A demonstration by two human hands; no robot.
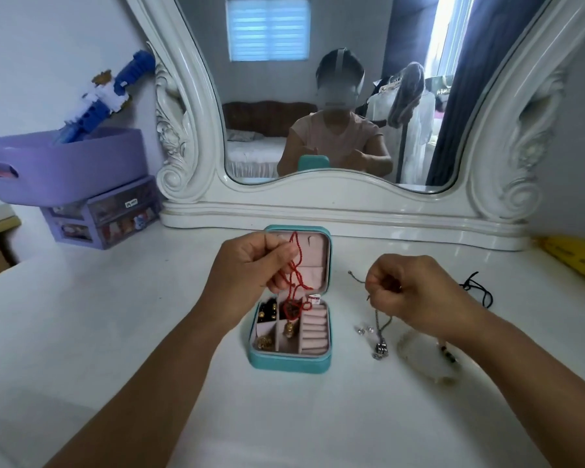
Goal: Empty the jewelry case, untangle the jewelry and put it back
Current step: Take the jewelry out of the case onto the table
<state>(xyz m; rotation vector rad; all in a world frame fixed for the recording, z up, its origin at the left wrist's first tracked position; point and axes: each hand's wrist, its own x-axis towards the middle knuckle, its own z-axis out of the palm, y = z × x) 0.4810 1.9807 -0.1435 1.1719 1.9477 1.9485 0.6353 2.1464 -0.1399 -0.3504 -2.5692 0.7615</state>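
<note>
A teal jewelry case (289, 363) stands open on the white dresser top, its pink lid upright. My left hand (247, 265) pinches a red cord necklace (294, 282) above the case; its dark pendant and a gold charm hang into the middle compartment. Gold pieces lie in the left compartments. To the right of the case, my right hand (416, 292) grips a silver chain (379, 332) whose charm end rests on the table. Two small stud earrings (364, 330) lie beside it.
A black cord (480, 288) lies behind my right hand and a clear plastic bag (426, 359) under my right wrist. A large white-framed mirror (196, 136) stands behind the case. A purple basket (65, 163) on small drawers sits at the left, a yellow item (574, 258) at the right.
</note>
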